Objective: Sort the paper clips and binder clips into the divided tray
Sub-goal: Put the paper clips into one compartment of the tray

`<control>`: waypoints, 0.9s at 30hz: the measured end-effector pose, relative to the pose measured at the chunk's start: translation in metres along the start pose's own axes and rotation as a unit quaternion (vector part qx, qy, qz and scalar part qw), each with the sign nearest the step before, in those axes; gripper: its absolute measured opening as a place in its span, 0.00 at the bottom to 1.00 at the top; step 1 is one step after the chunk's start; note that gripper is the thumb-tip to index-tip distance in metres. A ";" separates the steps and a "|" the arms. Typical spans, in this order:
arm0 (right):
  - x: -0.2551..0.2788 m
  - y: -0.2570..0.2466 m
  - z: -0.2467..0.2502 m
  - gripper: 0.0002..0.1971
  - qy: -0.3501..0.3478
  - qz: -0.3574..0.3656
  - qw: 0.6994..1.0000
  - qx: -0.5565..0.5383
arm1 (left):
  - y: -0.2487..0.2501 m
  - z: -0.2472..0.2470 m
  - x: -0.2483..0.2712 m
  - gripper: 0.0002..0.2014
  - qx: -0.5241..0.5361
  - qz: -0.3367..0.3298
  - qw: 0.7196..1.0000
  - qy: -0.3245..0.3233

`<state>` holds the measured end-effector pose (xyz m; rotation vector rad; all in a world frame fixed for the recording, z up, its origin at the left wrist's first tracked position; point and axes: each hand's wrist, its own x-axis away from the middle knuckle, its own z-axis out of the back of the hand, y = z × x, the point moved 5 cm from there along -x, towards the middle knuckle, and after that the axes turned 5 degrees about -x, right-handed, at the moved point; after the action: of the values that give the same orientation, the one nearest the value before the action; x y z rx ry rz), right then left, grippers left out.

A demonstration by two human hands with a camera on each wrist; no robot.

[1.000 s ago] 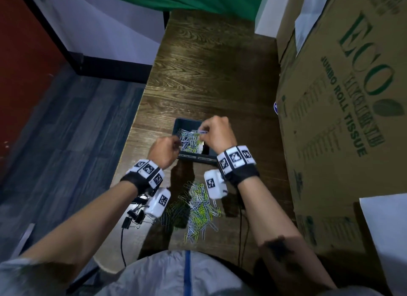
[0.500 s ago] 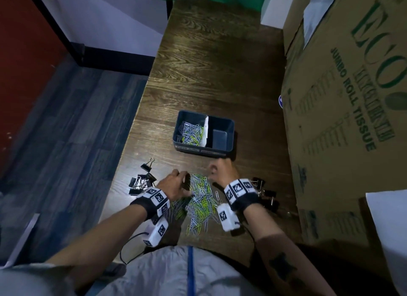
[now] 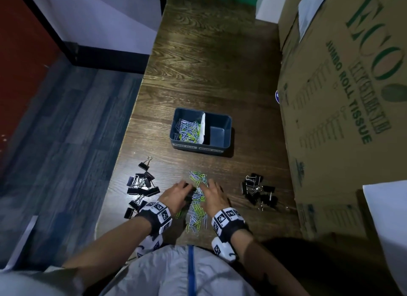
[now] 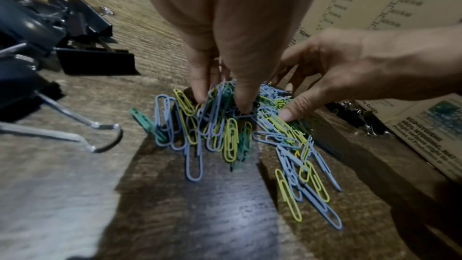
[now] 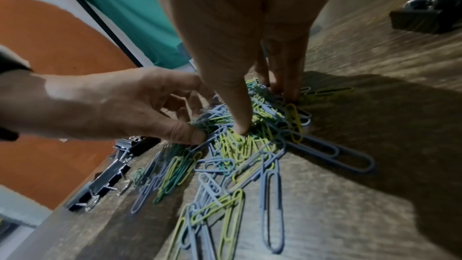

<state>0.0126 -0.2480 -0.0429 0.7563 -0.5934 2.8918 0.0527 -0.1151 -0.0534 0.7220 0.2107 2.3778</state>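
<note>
The dark blue divided tray (image 3: 220, 147) stands in mid-table; its left compartment holds coloured paper clips (image 3: 187, 130), its right one is bare. A loose pile of blue, yellow and green paper clips (image 3: 196, 209) lies near the front edge. My left hand (image 3: 186, 190) and right hand (image 3: 210, 189) are both down in the pile's far part. In the left wrist view the left hand (image 4: 222, 102) pinches a bunch of clips between thumb and fingers. In the right wrist view the right hand (image 5: 262, 110) curls thumb and fingers round clips.
Black binder clips lie in two heaps, one to the left (image 3: 141, 185) by the table's left edge and one to the right (image 3: 258, 191). A large cardboard box (image 3: 341, 119) walls the right side. The floor drops off to the left.
Both hands left the tray, came back to the loose pile near the front edge and closed in on the clips. The camera view rose and shows both binder clip heaps.
</note>
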 end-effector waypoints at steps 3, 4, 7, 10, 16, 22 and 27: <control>-0.003 0.003 0.003 0.24 0.018 0.002 0.999 -0.027 | -0.003 0.006 0.005 0.26 0.044 0.010 0.999 0.010; -0.005 0.005 0.004 0.25 0.023 0.001 0.999 -0.038 | -0.005 0.009 0.007 0.22 0.064 0.015 0.998 0.018; -0.006 0.010 0.011 0.27 0.028 -0.016 0.997 -0.072 | -0.012 0.015 0.009 0.09 0.095 0.035 0.994 0.042; -0.007 0.014 0.017 0.25 0.025 -0.025 0.996 -0.084 | -0.017 0.021 0.011 0.04 0.134 0.048 0.988 0.062; -0.008 0.014 0.031 0.17 0.019 -0.040 0.994 -0.101 | -0.015 0.053 0.015 0.06 0.201 0.011 0.974 0.102; -0.010 0.014 0.051 0.14 0.030 -0.027 0.993 -0.111 | -0.014 0.141 0.006 0.01 0.214 -0.023 0.956 0.199; -0.009 -0.002 0.090 0.12 0.050 0.008 0.989 -0.138 | -0.031 0.204 -0.023 0.04 0.238 -0.002 0.937 0.254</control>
<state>0.0614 -0.2814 0.0253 0.5672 -0.9640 2.7573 0.1957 -0.1115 0.0976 0.2871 1.0316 2.4895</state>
